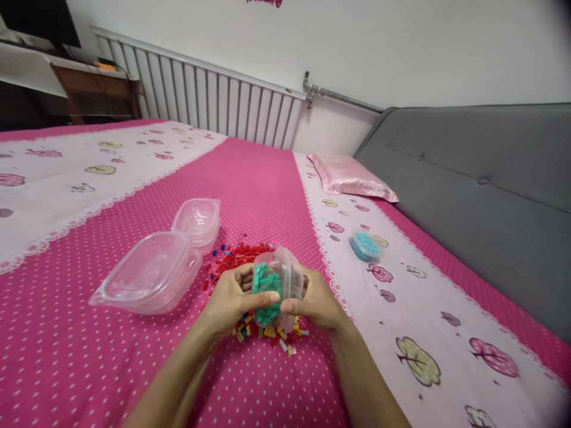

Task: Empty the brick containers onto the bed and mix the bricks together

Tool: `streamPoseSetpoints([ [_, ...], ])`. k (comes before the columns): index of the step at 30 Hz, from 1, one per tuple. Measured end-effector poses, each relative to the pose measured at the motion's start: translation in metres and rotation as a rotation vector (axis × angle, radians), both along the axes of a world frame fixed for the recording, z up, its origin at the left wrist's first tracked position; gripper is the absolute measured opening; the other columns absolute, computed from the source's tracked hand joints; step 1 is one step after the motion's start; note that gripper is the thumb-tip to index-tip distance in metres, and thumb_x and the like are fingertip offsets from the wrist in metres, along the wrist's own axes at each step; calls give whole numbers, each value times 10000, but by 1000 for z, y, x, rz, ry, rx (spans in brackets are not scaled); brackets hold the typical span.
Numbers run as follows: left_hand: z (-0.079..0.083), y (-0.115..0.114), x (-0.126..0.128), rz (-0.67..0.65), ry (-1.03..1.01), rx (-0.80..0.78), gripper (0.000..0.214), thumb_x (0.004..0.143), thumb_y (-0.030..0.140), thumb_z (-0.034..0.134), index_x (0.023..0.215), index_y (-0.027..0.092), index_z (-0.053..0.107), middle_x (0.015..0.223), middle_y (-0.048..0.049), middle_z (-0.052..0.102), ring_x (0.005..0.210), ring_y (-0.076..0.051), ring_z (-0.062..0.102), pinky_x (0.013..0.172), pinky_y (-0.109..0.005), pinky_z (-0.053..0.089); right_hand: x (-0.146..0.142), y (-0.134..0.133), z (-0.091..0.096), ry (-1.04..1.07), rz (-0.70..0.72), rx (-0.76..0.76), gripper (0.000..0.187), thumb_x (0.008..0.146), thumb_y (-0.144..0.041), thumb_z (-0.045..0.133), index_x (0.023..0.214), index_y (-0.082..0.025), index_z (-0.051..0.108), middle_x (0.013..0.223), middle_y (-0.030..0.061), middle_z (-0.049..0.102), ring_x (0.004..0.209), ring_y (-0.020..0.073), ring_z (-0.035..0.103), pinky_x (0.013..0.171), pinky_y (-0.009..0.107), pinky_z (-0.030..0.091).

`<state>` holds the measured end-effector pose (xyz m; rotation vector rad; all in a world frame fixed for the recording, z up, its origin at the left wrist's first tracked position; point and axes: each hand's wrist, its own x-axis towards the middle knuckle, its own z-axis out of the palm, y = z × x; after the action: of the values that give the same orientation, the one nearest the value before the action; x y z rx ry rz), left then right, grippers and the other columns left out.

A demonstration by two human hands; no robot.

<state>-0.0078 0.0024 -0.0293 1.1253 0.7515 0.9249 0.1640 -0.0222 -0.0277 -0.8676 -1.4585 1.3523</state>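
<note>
Both hands hold a small clear plastic container [284, 270] tilted on its side above the pile of bricks. Green toy bricks [266, 297] show through its left part. My left hand [229, 300] is wrapped round the green-filled side, thumb pressed on the front. On the other side, my right hand [322, 302] grips the rim and lid end, its thumb near the left one. I cannot tell whether the lid is fully closed. Beneath and behind lie loose red bricks [243, 255], with yellow, blue and white bricks [276, 334] nearer me.
To the left stand a large clear container [145, 270] and a smaller clear container [197, 220], touching. At right sits a small clear container of blue bricks [366, 245]. A pink pillow [350, 177] lies by the grey headboard [468, 154]. Everything rests on a pink dotted bedspread [263, 178].
</note>
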Motion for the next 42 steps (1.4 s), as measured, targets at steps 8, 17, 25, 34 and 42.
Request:
streamPoseSetpoints([
  [8,3,2,1,-2,-91,-137,372,491,238,842,814,133,690,736,-44,705,623,-153,636,650,-283,513,1,2,3,180,35,-92,609,665,-445,714,1217,-227,582,1171,78,646,1090,269,590,944,424,451],
  [17,-1,3,5,129,-29,-46,421,539,268,822,911,133,680,886,-71,711,789,-186,653,780,-322,509,-10,6,-2,224,-133,-130,499,659,-168,576,1151,-229,633,1120,38,677,1030,237,622,869,367,506],
  [25,11,2,-11,271,455,668,791,603,306,777,1332,233,479,1290,-105,557,1215,-292,469,1056,-465,318,-3,17,-15,47,-315,105,338,785,-266,617,1119,-283,665,1123,20,680,1076,224,609,981,429,450],
  [34,7,3,-17,285,721,1150,765,783,318,631,1447,283,254,1294,-94,499,1190,-253,448,1005,-428,374,0,20,-22,35,-457,158,277,816,-271,583,1069,-248,694,965,21,722,1051,234,612,975,452,446],
  [42,15,1,-19,328,747,1348,733,771,54,522,1419,316,303,1360,-65,465,1302,-255,355,1087,-494,270,-2,10,-10,-81,-546,308,265,867,-323,550,1099,-292,674,1109,21,677,1089,232,584,1000,431,409],
])
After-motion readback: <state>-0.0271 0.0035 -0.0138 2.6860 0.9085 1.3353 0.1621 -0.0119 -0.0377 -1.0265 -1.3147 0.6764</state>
